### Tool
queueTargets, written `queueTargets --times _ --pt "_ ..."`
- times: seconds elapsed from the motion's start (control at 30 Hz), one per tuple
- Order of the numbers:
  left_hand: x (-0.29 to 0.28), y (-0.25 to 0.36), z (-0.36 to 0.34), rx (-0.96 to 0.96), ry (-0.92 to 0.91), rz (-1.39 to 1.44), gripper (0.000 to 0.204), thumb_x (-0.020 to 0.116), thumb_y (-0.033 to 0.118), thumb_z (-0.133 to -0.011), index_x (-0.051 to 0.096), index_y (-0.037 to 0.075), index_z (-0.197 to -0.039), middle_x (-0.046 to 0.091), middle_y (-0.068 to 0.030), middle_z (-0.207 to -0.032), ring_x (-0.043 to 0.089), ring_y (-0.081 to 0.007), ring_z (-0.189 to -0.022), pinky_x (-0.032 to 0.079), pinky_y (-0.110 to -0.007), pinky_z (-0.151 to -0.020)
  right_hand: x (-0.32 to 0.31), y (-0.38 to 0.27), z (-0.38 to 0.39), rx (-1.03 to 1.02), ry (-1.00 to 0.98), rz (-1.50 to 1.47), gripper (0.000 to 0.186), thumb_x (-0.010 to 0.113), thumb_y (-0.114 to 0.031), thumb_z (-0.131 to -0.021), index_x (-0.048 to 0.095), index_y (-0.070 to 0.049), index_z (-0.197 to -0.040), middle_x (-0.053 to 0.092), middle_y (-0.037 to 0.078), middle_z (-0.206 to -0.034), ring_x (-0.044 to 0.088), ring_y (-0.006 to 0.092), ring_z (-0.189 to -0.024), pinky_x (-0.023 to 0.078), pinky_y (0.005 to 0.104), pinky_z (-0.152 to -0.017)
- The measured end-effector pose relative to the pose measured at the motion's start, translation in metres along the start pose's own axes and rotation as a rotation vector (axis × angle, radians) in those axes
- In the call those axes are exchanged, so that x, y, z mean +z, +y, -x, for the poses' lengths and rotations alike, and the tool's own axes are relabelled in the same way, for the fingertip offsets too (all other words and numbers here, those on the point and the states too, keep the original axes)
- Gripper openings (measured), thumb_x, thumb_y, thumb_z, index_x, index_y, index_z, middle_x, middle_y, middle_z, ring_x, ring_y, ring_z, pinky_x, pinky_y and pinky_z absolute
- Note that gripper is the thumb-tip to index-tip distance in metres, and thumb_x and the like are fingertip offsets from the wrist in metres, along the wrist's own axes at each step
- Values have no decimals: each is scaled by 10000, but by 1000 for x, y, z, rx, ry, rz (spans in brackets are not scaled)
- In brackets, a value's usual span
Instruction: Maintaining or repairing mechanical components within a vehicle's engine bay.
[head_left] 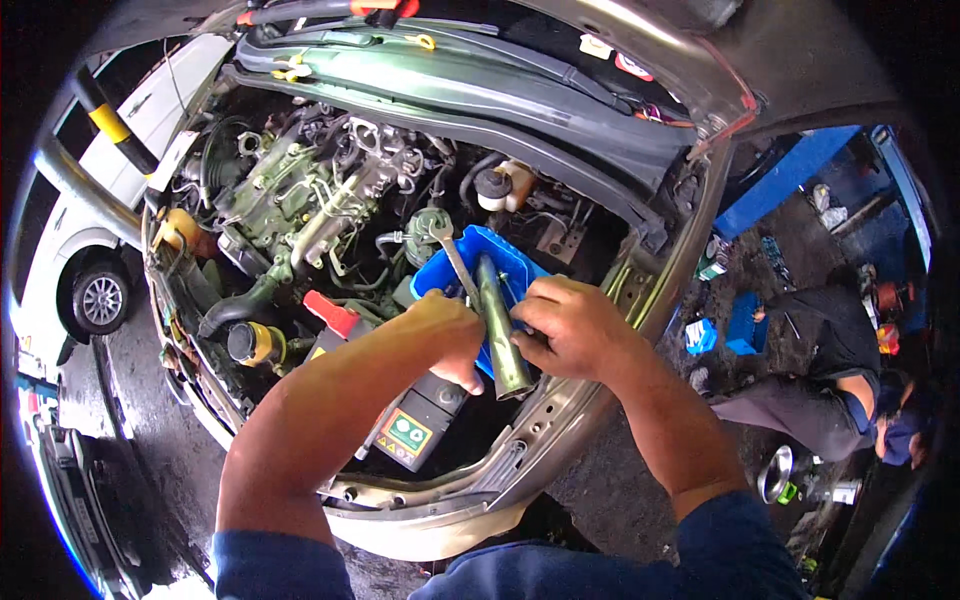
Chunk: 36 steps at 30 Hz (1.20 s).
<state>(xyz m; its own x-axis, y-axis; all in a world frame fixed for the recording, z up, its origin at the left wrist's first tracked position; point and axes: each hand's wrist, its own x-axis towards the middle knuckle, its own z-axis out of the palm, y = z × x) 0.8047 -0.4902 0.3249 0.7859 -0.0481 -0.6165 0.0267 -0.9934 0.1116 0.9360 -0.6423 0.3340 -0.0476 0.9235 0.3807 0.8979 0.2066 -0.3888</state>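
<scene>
The left hand and right hand flank a long metal tube and silver wrench at a blue plastic bin. Both curl; I cannot tell their grip.

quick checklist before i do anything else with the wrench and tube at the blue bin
1. Metal tube fully inside blue bin: not ok, its near end appears to stick out.
2. Left hand and right hand on either side of the tube: ok.
3. Wrench gripped by left hand: cannot tell, its lower end is hidden.
4. Right hand gripping something: cannot tell.
5. Left hand clear of battery: cannot tell, they overlap in view.
</scene>
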Motion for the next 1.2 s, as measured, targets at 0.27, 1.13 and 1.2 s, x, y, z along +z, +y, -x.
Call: queueTargets --times 0.27,1.13,1.2 --pt "6 -7 10 65 99 -55 611 736 519 -726 682 3 -1050 656 -169 -1099 649 -353 -1006 502 -463 -835 -2 -3 -3 28 -4 -29 303 757 -313 -767 665 -32 -831 596 114 -795 624 323 -740 515 418 -658" --pt "19 8 145 -5 1057 66 259 732 233 -690 680 22 -830 604 -103 -926 627 -278 -881 516 -407 -757 21 -92 -43 136 -4 41 271 598 -131 -900 607 3 -1136 654 196 -981 643 359 -897 504 439 -806" --pt "35 -4 157 68 1179 134 343 720 163 -680 644 37 -990 603 -114 -998 629 -309 -862 542 -419 -709 17 -98 -48 236 -85 -155 228 572 -117 -916 625 0 -1105 644 139 -890 636 287 -822 502 395 -748"
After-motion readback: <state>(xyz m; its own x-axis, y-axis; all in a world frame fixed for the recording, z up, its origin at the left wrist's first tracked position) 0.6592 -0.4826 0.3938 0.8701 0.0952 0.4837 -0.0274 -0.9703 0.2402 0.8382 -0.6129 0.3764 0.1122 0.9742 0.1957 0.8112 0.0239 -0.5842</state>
